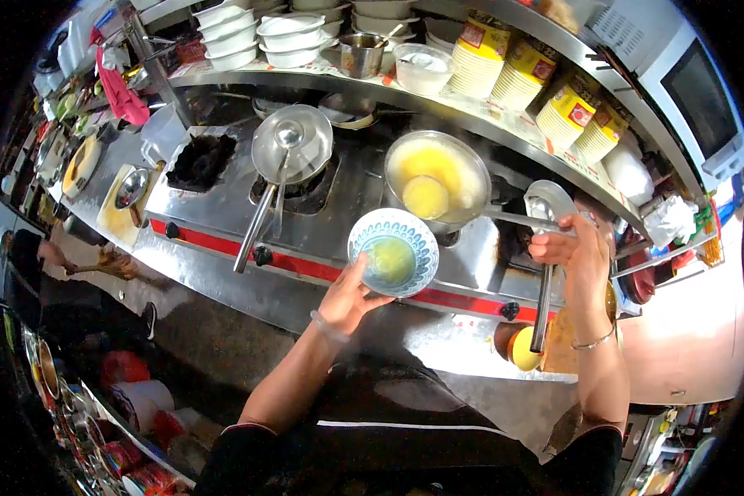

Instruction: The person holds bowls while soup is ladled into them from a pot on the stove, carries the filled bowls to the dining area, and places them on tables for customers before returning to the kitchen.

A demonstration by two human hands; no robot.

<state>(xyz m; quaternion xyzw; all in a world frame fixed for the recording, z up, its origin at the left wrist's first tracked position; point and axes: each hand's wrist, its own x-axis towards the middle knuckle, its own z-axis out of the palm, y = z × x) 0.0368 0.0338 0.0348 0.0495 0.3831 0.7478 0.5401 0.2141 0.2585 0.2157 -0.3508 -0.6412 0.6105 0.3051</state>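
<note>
My left hand (pixel 351 298) grips the near-left rim of a blue-and-white patterned bowl (pixel 358 240), thumb over the edge. Pale yellow-green liquid shows in the bottom of the bowl. Just beyond it, a pan (pixel 391 157) on the stove holds foamy yellow liquid. A ladle (pixel 426 197) rests in that liquid, its round bowl filled with yellow. On the right, my right hand (pixel 572 248) is closed round the end of a long metal handle that runs to the pan; it appears to be the ladle's. The bowl hangs in front of the pan's near-left side.
Another pan (pixel 264 153) with a ladle inside sits on the left burner. To the right, a third pan (pixel 551 197) points its handle toward me. A shelf (pixel 306 78) behind carries stacked bowls (pixel 227 37) and paper tubs (pixel 478 58). At far left is another person's hand (pixel 54 256).
</note>
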